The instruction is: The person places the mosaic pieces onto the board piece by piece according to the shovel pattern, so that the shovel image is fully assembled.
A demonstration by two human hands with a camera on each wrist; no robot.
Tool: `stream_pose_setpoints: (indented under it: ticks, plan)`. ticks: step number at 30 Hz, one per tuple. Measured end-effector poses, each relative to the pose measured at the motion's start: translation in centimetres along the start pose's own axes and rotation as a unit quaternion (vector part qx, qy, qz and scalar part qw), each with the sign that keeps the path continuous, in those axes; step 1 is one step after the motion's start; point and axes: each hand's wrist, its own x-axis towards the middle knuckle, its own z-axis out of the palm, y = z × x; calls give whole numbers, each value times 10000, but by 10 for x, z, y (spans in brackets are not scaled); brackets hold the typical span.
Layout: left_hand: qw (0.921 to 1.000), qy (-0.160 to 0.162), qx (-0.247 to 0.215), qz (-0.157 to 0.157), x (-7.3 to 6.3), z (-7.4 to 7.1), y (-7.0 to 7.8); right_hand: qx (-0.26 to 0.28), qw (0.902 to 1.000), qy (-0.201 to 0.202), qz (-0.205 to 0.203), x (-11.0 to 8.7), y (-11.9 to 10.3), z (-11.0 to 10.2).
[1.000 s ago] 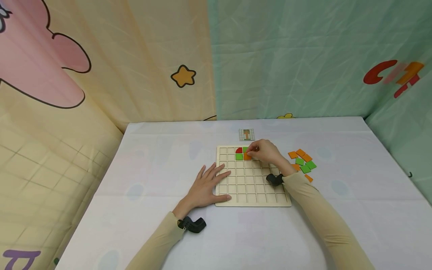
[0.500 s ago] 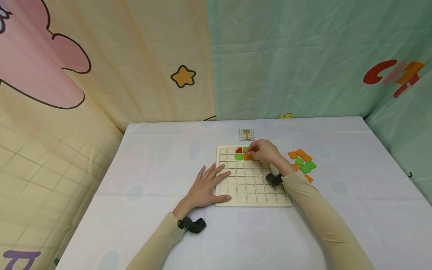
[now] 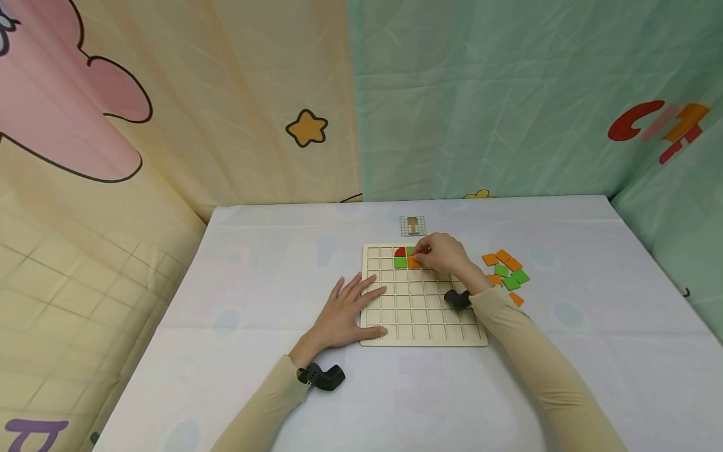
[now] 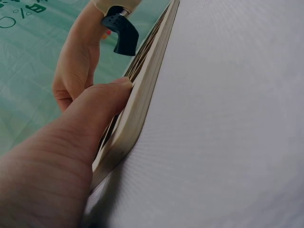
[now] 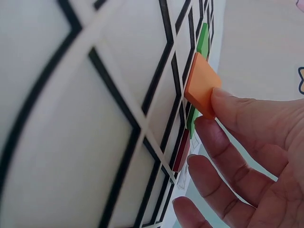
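My left hand [image 3: 339,317] lies spread on the left edge of a pale wooden grid board [image 3: 429,314]. In the left wrist view, its thumb [image 4: 111,92] rests on the board's rim. Over the board's far rows, my right hand [image 3: 443,252] pinches an orange square tile [image 5: 202,85] between thumb and index finger. The tile sits at the grid's surface, slightly tilted in the right wrist view. Beside it are a red quarter-round tile [image 3: 400,252] and a green tile [image 3: 400,262]. Another green tile [image 3: 410,250] is partly hidden by the fingers. A dark red tile [image 5: 181,151] shows below the orange one.
Loose orange tiles [image 3: 489,259] and green tiles [image 3: 511,283] lie right of the board, near my right forearm. A small card with a printed grid pattern [image 3: 413,226] lies beyond the board. Curtains [image 3: 486,94] stand behind the white-covered table [image 3: 254,270].
My right wrist has shifted very slightly left, with the fingers staying at the orange tile. The left hand and the board have not moved.
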Motion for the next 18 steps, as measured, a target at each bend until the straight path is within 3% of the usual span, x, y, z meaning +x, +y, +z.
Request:
stream_pose_setpoints:
  ticks: [18]
  plan:
    - [10000, -20, 14, -17, 0, 0, 0, -87, 9998, 178, -67, -3, 3, 1]
